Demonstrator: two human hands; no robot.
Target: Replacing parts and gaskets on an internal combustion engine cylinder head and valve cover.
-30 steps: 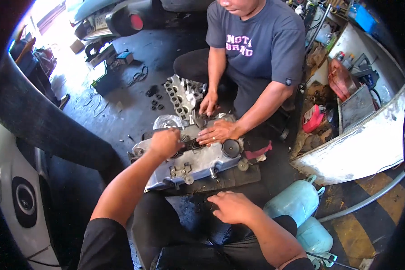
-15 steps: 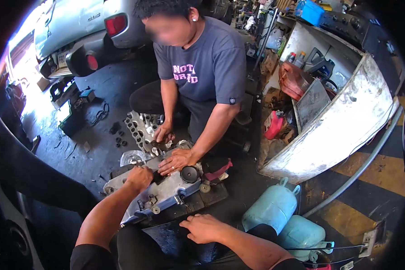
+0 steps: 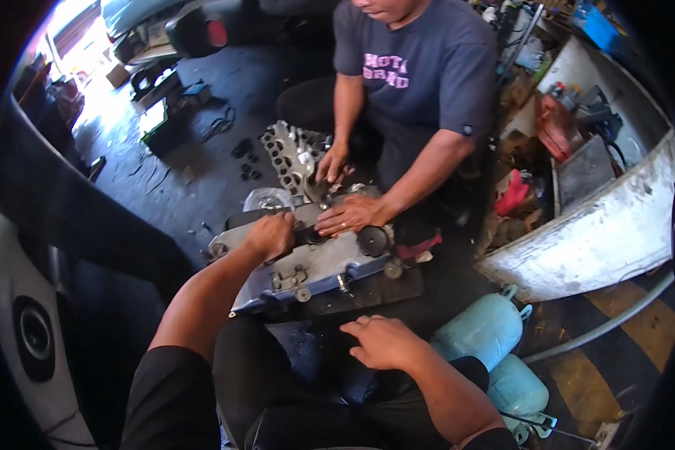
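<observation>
A silvery engine valve cover lies across the space before me, with a round black cap near its right end. My left hand is closed in a fist at its far side, next to a small dark part; whatever it grips is hidden. My right hand hangs just this side of the cover, fingers loosely stretched, nothing in it. Opposite me, a co-worker's hand presses flat beside my left fist. The co-worker's other hand holds something unclear, partly metallic, above the cover.
Behind the cover lies a metal cylinder head with rows of round holes. Two turquoise gas cylinders stand close on my right. A scuffed white panel leans beyond them. Cables and small black parts lie on the floor.
The whole view has swung, so the scene sits farther right and higher. My left fist stays at the same part of the cover, and my right hand remains open near the front edge.
</observation>
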